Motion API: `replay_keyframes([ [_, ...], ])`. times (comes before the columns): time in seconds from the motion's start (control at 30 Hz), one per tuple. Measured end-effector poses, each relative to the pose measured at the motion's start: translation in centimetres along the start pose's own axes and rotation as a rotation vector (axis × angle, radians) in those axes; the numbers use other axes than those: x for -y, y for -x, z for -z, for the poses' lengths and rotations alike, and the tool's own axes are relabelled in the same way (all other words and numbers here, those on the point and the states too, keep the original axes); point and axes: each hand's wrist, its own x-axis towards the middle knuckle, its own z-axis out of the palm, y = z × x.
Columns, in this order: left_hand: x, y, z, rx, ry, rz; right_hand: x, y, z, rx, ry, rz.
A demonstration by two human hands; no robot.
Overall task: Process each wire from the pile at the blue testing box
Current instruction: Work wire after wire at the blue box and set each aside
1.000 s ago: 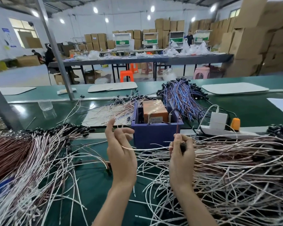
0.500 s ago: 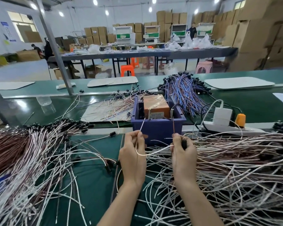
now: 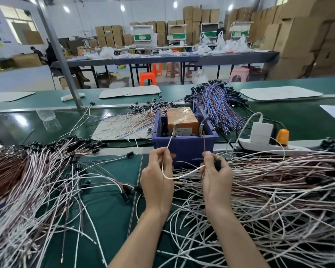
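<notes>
The blue testing box [image 3: 184, 147] stands in the middle of the green bench, with an orange block [image 3: 182, 120] and two upright metal posts inside. My left hand [image 3: 158, 176] pinches the white end of a wire [image 3: 182, 176], whose tip reaches up to the left post [image 3: 174, 128]. My right hand [image 3: 216, 176] grips the wire's black connector and pinches its brown lead, which rises to the right post [image 3: 202, 128]. A large pile of white and brown wires [image 3: 278, 200] lies to the right. Another pile [image 3: 27, 180] lies to the left.
Blue and purple wires [image 3: 215, 107] are heaped behind the box, with loose wires on a grey card [image 3: 124, 128] to its left. A white power strip with a charger [image 3: 261, 132] and an orange plug sits right of the box. A metal pole [image 3: 56, 51] rises at the back left.
My left hand moved right and took hold of the white wire end, then both hands rose toward the box, bringing the two wire ends up to the metal posts.
</notes>
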Motion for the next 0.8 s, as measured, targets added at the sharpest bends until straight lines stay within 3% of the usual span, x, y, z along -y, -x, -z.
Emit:
replay_keyframes([
  [0.8, -0.35, 0.1, -0.5, 0.02, -0.107, -0.085, 0.3, -0.66, -0.64, -0.016, -0.026, -0.025],
])
